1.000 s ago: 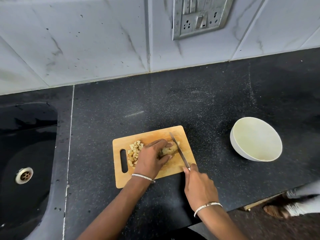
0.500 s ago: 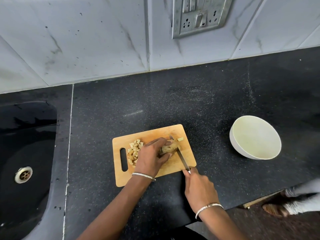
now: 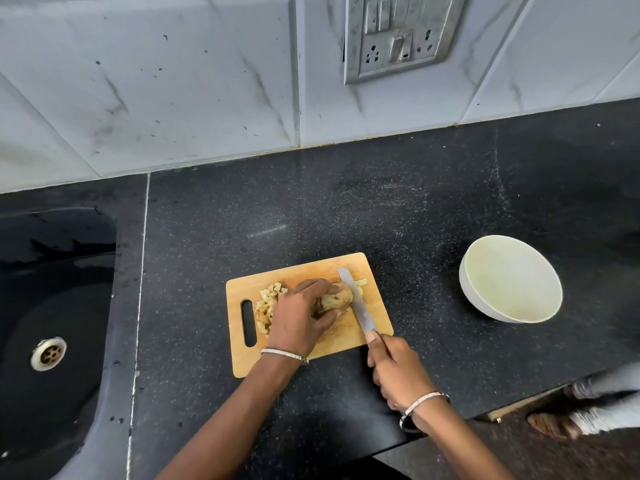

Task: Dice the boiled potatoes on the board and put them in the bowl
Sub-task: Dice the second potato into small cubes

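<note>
A wooden cutting board (image 3: 346, 336) lies on the black counter. My left hand (image 3: 299, 318) grips a boiled potato (image 3: 334, 301) at the board's middle. My right hand (image 3: 396, 374) holds a knife (image 3: 356, 301) by its handle, the blade lying against the potato's right end. A cut piece (image 3: 361, 282) sits just right of the blade. A pile of diced potato (image 3: 268, 303) lies left of my left hand, partly hidden by it. The white bowl (image 3: 510, 280) stands to the right of the board with nothing in it.
A black sink (image 3: 48, 306) with a metal drain fills the left side. The tiled wall carries a switch and socket plate (image 3: 398, 32). The counter's front edge runs at lower right, with a person's foot (image 3: 554, 422) on the floor beyond it.
The knife blade went down through the potato's right end, then came back up against the potato. A small cut piece now lies right of the blade. My left hand stayed put.
</note>
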`<action>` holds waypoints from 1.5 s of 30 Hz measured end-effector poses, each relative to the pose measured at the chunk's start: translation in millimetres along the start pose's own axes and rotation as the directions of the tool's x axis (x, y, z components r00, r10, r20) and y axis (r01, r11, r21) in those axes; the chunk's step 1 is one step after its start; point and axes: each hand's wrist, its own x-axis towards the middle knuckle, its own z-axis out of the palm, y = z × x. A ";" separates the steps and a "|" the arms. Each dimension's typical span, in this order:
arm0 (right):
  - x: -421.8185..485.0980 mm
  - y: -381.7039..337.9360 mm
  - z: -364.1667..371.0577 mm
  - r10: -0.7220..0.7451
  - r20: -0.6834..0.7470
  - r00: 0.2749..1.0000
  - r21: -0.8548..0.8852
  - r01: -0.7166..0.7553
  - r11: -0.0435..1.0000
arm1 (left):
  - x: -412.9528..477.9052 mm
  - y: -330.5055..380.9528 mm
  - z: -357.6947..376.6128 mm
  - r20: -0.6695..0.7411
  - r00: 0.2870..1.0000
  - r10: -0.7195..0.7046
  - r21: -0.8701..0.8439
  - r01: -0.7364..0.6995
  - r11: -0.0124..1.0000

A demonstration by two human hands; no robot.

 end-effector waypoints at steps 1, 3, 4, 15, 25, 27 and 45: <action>-3.0 -2.0 -2.0 0.069 0.047 0.997 0.117 -0.074 0.990 | -0.1 -0.1 -0.2 0.000 1.000 0.001 -0.003 -0.001 1.000; -7.4 -6.0 -7.7 0.163 0.172 0.972 0.304 -0.209 0.929 | 0.2 -0.9 -0.3 0.002 1.000 0.006 0.005 -0.006 1.000; -7.8 -6.4 -10.5 0.179 0.220 0.959 0.350 -0.249 0.903 | 0.2 -1.4 -0.2 0.003 1.000 0.007 0.007 -0.007 1.000; -5.6 -0.5 -3.8 -0.138 -0.052 0.989 -0.186 0.127 0.974 | 1.4 -5.6 0.4 0.023 1.000 0.002 0.014 -0.003 1.000; -11.2 -2.5 0.7 -0.249 -0.107 0.963 -0.540 0.154 0.828 | 12.9 7.1 -6.8 0.252 0.965 0.077 0.173 -0.123 0.977; -11.6 -2.8 0.1 -0.258 -0.109 0.960 -0.550 0.158 0.820 | 20.3 11.9 -5.8 0.312 0.943 0.115 0.281 -0.207 0.937; -10.8 5.5 3.6 -0.289 -0.100 0.952 -0.538 0.193 0.821 | 36.4 10.8 5.6 0.419 0.883 0.210 0.308 -0.356 0.882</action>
